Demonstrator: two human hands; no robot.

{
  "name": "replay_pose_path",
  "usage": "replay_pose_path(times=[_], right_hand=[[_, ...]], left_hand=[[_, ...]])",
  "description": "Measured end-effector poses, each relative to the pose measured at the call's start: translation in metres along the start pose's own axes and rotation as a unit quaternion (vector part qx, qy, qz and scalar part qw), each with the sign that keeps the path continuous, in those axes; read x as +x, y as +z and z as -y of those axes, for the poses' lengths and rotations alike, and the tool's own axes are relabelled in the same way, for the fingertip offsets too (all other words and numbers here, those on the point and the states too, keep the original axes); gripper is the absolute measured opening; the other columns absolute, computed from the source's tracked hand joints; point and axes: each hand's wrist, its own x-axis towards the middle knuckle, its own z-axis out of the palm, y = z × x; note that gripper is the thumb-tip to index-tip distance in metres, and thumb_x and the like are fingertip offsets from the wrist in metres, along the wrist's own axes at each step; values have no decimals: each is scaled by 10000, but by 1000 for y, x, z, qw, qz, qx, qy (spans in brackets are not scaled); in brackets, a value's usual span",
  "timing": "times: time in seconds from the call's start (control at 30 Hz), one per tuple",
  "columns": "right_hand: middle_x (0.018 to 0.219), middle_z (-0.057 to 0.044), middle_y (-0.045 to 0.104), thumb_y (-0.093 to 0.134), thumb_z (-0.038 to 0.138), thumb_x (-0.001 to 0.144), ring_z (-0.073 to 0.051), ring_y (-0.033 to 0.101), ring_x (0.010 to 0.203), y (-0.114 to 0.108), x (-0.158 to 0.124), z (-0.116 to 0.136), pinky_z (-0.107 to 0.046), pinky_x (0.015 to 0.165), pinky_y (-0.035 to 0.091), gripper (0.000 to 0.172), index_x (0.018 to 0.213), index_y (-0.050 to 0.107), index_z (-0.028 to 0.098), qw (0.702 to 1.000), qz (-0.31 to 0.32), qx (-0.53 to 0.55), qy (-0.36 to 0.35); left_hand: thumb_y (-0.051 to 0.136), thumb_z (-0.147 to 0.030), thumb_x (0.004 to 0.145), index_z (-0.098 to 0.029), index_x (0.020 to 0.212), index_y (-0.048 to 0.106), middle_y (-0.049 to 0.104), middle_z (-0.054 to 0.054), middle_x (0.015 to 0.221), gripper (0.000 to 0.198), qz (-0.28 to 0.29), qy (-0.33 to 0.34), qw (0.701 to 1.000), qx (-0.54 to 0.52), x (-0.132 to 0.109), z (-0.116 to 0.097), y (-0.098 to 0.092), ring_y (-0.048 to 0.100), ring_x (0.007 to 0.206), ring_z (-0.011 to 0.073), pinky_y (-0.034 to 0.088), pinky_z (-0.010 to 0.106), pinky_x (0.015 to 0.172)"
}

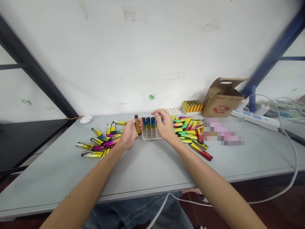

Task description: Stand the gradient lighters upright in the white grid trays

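Head view: left hand, fingers wrapped round a metallic-gold, dark-capped tube, likely light, stiff; grip mid-body. Right hand half-curled, hold unclear.

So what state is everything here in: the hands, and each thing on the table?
Left hand: closed around a gold stick.
Gold stick: upright, dark end up.
Right hand: at the near tray, contact unclear.
Near tray: partly filled.
Blue sticks: standing.
Left loose sticks: lying scattered.
Right loose sticks: heaped.
Yellow sticks: standing, packed.
Cardboard box: top flap raised.
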Motion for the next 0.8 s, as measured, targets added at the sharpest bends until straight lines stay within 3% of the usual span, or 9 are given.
replay_pose_path(times=[0.13,0.23,0.33,0.57,0.8], right_hand=[[924,-54,636,435,252,919,-193,596,902,0,0,0,-326,760,477,217,848,638,221,1000,11,-10,-18],[914,-56,630,441,228,906,-192,596,887,-1,0,0,-325,744,477,206,837,636,217,1000,9,-13,-22],[909,-58,627,446,211,895,-191,596,881,-1,1,0,-323,737,479,200,829,635,211,1000,6,-11,-21],[927,-55,626,458,193,878,-191,592,894,-2,2,-1,-324,744,478,181,847,634,215,1000,1,-10,-21],[912,-56,635,460,164,868,-185,596,883,-1,1,0,-306,724,478,184,839,638,199,999,4,-17,-28]], left_hand=[[630,-425,814,-176,922,620,618,25,809,271,-47,42,993,95,4,1,-5,611,781,152,506,286,772],[716,-462,754,-159,944,672,705,79,960,360,-84,83,970,213,4,-2,-9,651,959,207,499,326,892],[772,-447,691,-147,912,703,737,100,975,378,-112,93,948,281,2,-5,-11,671,966,252,515,371,897],[738,-406,731,-156,832,744,747,54,845,269,-31,126,931,342,1,-1,-16,678,802,224,551,358,800],[753,-396,702,-157,872,730,760,92,896,295,-38,111,919,377,2,1,-15,703,855,257,551,411,862]])
